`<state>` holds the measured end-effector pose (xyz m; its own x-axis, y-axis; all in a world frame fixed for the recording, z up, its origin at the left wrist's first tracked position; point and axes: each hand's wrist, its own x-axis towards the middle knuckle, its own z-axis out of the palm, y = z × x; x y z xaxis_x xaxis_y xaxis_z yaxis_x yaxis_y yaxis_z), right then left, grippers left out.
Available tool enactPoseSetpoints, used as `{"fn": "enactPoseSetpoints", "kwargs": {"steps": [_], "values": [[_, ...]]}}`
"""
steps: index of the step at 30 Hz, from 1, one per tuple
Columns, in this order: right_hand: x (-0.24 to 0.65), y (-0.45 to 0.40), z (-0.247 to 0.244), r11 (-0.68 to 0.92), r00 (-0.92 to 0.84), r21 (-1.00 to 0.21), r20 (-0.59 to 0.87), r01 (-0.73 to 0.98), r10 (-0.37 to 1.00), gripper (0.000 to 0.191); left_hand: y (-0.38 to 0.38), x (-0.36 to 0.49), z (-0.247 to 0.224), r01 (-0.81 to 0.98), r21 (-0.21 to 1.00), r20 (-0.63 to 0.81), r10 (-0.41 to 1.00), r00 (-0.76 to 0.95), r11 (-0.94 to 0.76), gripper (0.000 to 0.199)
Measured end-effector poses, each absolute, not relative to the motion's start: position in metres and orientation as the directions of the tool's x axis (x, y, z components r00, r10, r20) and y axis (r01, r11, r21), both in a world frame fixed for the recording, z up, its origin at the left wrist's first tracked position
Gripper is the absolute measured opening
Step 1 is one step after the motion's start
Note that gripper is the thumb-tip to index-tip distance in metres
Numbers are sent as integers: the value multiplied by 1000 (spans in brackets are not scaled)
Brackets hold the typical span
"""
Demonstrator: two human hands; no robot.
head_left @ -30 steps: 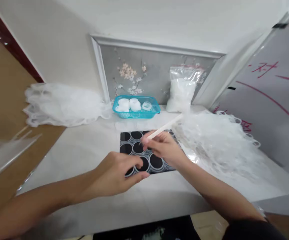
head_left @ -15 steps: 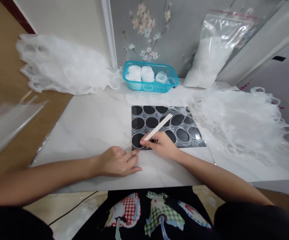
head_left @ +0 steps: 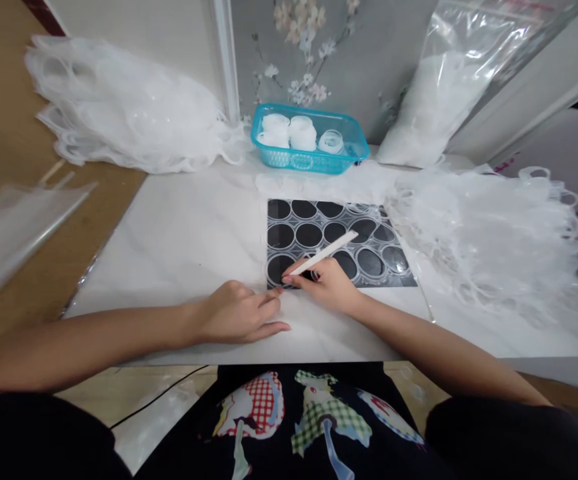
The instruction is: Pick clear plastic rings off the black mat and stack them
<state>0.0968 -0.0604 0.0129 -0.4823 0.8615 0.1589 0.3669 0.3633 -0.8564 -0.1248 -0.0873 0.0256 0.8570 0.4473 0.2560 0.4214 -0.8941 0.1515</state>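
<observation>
My right hand (head_left: 329, 285) pinches a flat, narrow white stick (head_left: 331, 248), its far end slanting up to the right. The fingertips are low over the front left ring on a black rectangular sheet (head_left: 309, 235). Rows of clear, pale-edged rings joined in a thin sheet lie on the black surface. My left hand (head_left: 241, 311) lies on the white table, index finger stretched to the sheet's front edge and thumb apart. Its index tip is close beside my right fingertips. The stick's lower end is hidden in my right fingers.
Behind the sheet stands a blue basket (head_left: 309, 163) with stacks of white rings. A heap of translucent ring sheets (head_left: 489, 233) lies right, another heap (head_left: 129, 113) at the back left. A zip bag (head_left: 439, 100) with white contents leans against the wall. The table's (head_left: 179, 240) front edge is near my lap.
The view has shifted slightly, so the table things sit higher in the picture. The stick lies at a flatter slant. Both hands remain at the sheet's front left corner.
</observation>
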Motion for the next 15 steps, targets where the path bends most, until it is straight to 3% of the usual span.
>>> {"fn": "enactPoseSetpoints", "kwargs": {"steps": [3,8,10,11,13,14,15], "values": [[100,-70,6,523,-554,-773,274,360,786,17,-88,-123,27,476,281,185,534,825,-833,42],[102,-61,13,587,-646,-703,237,402,726,17,-88,-122,30,589,366,81,655,751,-721,51],[108,-36,28,559,-470,-682,342,472,814,14,-87,-123,31,602,416,70,684,726,-681,48],[114,-21,37,516,-256,-690,451,508,855,16,-86,-123,31,602,453,69,698,712,-658,45],[129,5,53,473,4,-713,555,518,832,30,-86,-124,31,575,522,81,708,701,-629,41],[138,12,58,469,189,-743,608,478,771,27,-86,-125,31,561,541,86,705,704,-626,39],[146,13,61,461,236,-760,604,458,761,21,-86,-125,32,545,546,96,693,714,-637,38]]}}
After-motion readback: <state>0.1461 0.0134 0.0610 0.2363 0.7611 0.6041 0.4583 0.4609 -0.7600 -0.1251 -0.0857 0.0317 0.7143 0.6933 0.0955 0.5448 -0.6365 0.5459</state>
